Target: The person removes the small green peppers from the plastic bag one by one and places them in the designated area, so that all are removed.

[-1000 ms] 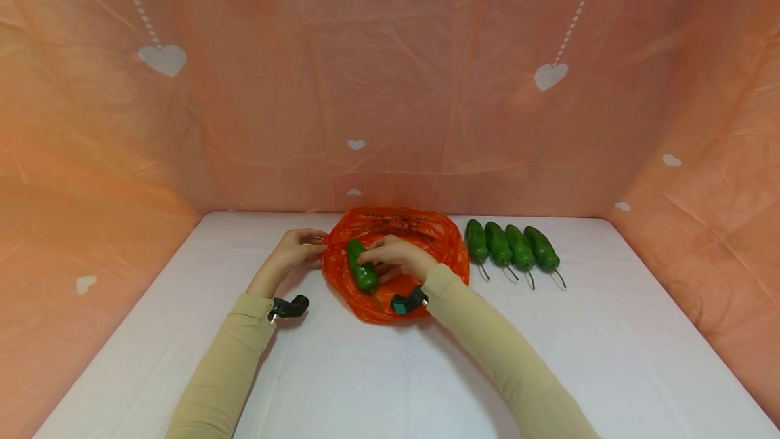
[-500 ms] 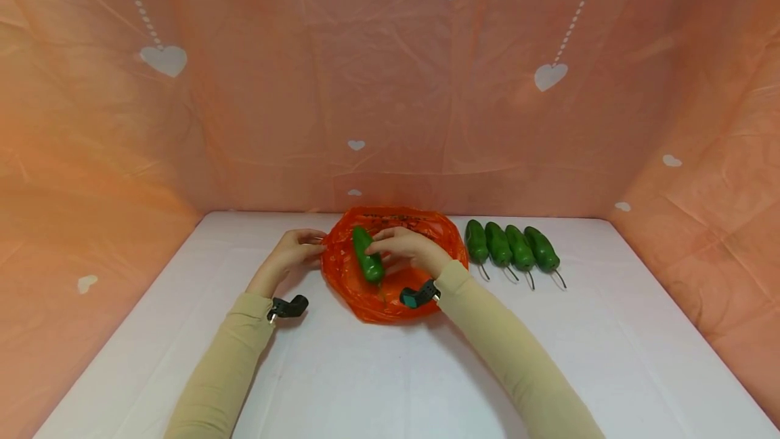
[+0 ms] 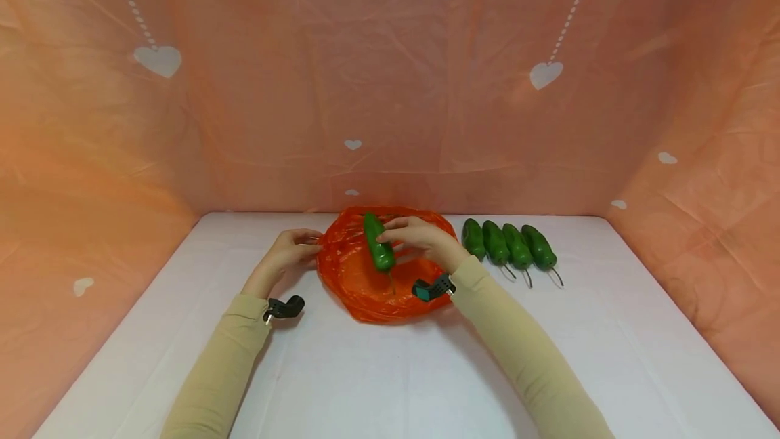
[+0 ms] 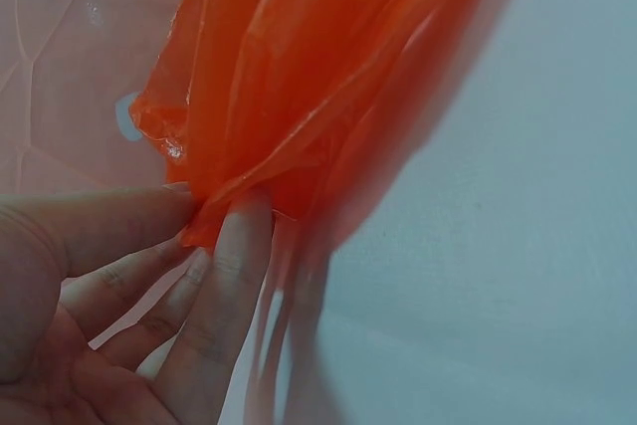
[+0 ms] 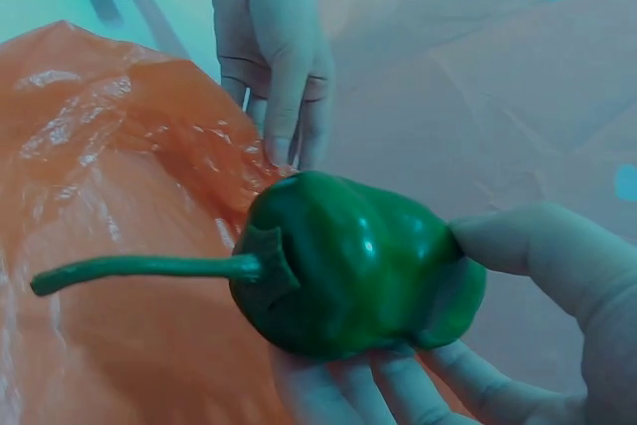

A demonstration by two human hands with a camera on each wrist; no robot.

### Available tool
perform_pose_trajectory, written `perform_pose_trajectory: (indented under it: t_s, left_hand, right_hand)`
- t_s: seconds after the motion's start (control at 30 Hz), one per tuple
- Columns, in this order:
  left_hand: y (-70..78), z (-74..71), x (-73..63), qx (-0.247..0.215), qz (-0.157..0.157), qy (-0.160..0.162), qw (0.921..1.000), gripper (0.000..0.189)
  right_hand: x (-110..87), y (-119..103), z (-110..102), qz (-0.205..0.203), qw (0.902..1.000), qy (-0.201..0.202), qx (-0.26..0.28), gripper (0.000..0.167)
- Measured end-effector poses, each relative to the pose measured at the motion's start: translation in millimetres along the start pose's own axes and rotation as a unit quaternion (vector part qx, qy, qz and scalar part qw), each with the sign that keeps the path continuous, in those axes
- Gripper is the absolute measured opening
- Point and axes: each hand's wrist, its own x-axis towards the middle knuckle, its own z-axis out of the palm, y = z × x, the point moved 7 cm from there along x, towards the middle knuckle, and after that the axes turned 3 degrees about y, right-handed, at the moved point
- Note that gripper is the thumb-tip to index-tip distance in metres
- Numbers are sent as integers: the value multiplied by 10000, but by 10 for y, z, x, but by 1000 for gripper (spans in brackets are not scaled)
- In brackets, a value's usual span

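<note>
My right hand (image 3: 420, 239) holds a green pepper (image 3: 379, 244) over the open orange plastic bag (image 3: 359, 297). In the right wrist view the thumb lies on one side of the pepper (image 5: 348, 266) and the fingers curl beneath it, its long stem pointing left. With thumb and fingertips my left hand (image 3: 286, 256) pinches the bag's left rim; the left wrist view shows the gathered plastic (image 4: 289, 97) between them. The lower part of the bag's inside is partly hidden behind the pepper and right hand.
Several green peppers (image 3: 518, 246) lie in a row on the white table (image 3: 341, 378), right of the bag. The nearest one is partly covered by the right wrist. An orange curtain (image 3: 390, 87) with white hearts encloses the back and sides.
My right hand has lifted the pepper and carried it up and to the right, from low in the bag to above it. My left hand stays at the bag's rim.
</note>
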Motion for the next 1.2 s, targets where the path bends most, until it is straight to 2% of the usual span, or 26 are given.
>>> perform_pose_trajectory:
  t_s: [0.33,0.73,1.2]
  left_hand:
    - [-2,-10,-9,56,-18,-9,10000,41]
    - [-2,-3,-32,-21,-174,-17,9998,41]
    - [-5,-5,-28,131,-102,-18,9999,40]
  right_hand:
    - [-80,-92,-161,-36,10000,33,40,54]
    - [-228,-169,-382,-163,9985,-2,519,54]
    - [-448,-176,-726,-403,9986,227,243,57]
